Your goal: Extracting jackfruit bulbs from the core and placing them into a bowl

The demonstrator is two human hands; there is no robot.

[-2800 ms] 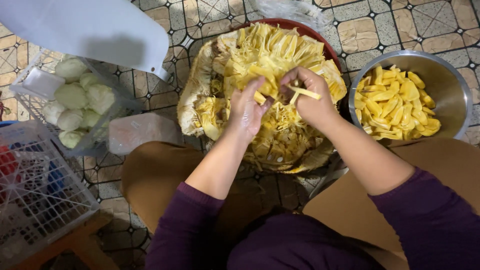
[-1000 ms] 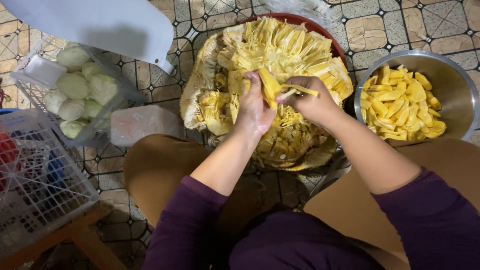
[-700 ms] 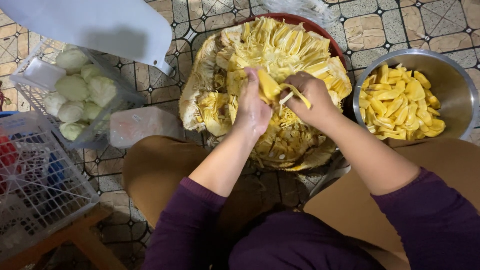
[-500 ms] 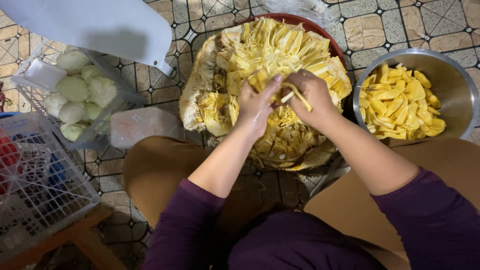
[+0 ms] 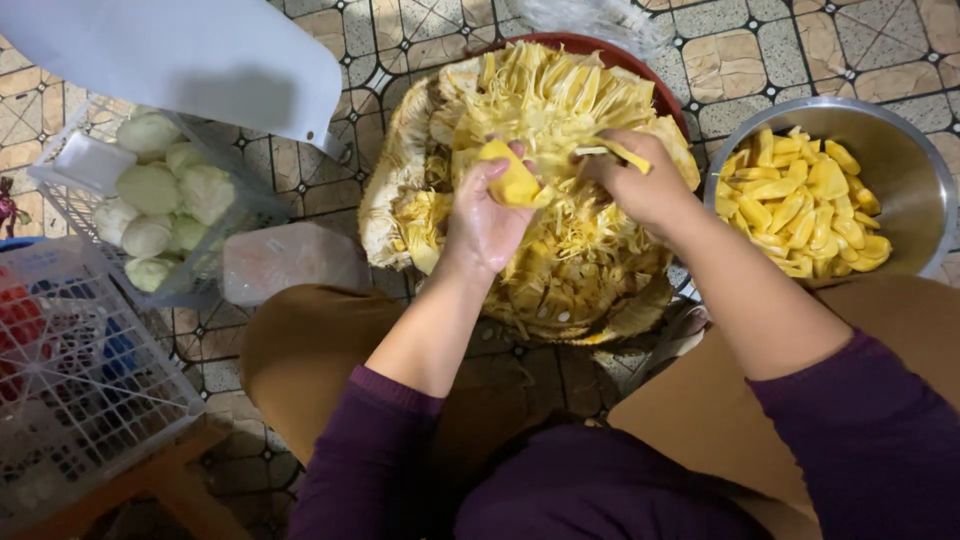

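Observation:
A large cut-open jackfruit [image 5: 560,110] lies on a red round tray [image 5: 640,55] on the tiled floor in front of me. My left hand [image 5: 480,225] grips a yellow jackfruit pod [image 5: 510,180] over the middle of the fruit. My right hand [image 5: 640,185] pinches pale yellow fibre strips [image 5: 620,152] just right of the pod. Both hands rest against the fruit's flesh.
A steel bowl [image 5: 905,150] of peeled yellow pods stands at the right. At the left are a clear basket [image 5: 75,205] of pale round seeds, a pinkish block [image 5: 290,260], a white mesh crate [image 5: 80,390] and a white sheet [image 5: 180,55]. My knees frame the tray.
My left hand has pulled a yellow pod free of the fruit and turned it upward. My right hand stays at the fibres beside it.

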